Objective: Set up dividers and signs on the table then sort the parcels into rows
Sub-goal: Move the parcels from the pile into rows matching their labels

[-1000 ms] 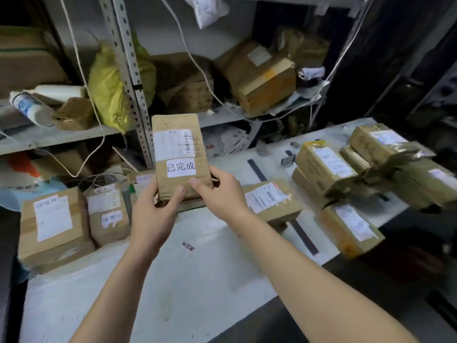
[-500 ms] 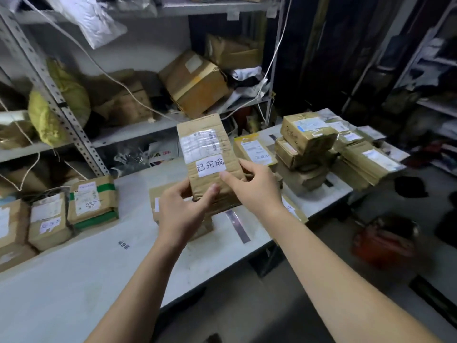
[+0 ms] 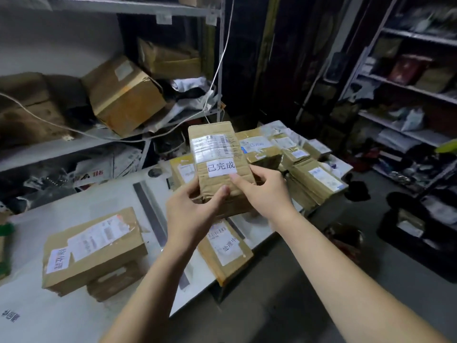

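Note:
Both hands hold one small brown cardboard parcel (image 3: pixel 217 154) upright above the white table (image 3: pixel 74 305); it bears a shipping label and a white sticker with printed characters. My left hand (image 3: pixel 195 214) grips its lower left edge, my right hand (image 3: pixel 264 191) its lower right. A grey divider strip (image 3: pixel 150 214) lies across the table. Left of the strip, a labelled parcel (image 3: pixel 94 246) rests on a smaller one. Another parcel (image 3: pixel 225 251) lies under my hands near the table edge. Several parcels (image 3: pixel 309 169) are stacked at the table's right end.
Metal shelving (image 3: pixel 74 142) behind the table holds a large tilted carton (image 3: pixel 123 95), papers and a white cable. More shelves (image 3: pixel 408 87) with bags stand at the right. Dark bins and bags (image 3: pixel 420 231) sit on the floor right of the table. A small sign sticker (image 3: pixel 11 315) is on the table.
The view has swung to the right along the table. The held parcel went with it and now sits over the table's right part, near the stacked parcels. Both hands keep their grip.

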`<state>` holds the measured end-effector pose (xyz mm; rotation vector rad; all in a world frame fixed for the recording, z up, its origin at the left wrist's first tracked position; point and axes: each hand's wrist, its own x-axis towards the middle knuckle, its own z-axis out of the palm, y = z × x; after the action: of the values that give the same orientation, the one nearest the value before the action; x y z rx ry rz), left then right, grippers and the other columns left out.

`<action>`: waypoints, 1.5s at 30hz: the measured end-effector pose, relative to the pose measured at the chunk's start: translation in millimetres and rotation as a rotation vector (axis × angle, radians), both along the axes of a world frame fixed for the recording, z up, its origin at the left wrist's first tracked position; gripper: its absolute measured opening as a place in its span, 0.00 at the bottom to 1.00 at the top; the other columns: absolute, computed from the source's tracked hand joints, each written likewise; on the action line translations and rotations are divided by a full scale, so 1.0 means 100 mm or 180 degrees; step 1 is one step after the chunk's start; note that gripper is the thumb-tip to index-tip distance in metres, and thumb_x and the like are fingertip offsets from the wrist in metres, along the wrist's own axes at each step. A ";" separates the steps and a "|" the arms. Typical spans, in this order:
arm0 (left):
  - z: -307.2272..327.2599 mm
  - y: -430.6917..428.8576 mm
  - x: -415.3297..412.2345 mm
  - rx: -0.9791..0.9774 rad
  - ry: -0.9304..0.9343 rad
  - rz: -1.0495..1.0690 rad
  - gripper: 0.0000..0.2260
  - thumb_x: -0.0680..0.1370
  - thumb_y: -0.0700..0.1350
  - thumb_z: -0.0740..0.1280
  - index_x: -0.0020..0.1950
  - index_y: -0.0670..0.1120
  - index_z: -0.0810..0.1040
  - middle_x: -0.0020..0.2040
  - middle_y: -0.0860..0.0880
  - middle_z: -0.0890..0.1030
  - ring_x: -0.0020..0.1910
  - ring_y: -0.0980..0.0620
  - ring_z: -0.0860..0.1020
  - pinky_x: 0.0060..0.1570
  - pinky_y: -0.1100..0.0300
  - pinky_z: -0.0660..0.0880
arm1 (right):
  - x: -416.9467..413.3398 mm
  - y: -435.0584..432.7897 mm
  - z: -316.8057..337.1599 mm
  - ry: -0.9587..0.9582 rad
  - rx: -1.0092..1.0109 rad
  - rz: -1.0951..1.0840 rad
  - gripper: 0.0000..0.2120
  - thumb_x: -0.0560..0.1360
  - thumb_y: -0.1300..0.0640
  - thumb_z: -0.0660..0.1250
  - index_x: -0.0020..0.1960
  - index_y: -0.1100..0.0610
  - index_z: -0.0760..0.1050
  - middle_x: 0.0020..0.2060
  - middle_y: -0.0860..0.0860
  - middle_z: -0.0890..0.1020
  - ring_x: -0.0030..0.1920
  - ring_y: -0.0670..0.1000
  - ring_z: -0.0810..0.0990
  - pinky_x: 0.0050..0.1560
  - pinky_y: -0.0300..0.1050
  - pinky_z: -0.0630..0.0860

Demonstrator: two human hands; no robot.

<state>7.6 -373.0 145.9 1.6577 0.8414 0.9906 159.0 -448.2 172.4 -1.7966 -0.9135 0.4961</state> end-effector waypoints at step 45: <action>0.36 0.81 2.13 0.0647 0.2436 0.1594 0.32 0.78 0.64 0.65 0.77 0.47 0.70 0.72 0.47 0.75 0.72 0.48 0.71 0.68 0.51 0.70 | 2.36 1.31 0.35 -0.2175 -0.0028 0.1248 0.27 0.76 0.44 0.70 0.72 0.50 0.72 0.69 0.49 0.74 0.69 0.52 0.70 0.62 0.50 0.71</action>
<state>220.7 -292.4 181.5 2.0872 1.7755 0.7645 394.8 -317.4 207.1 -1.8223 -1.7531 0.1079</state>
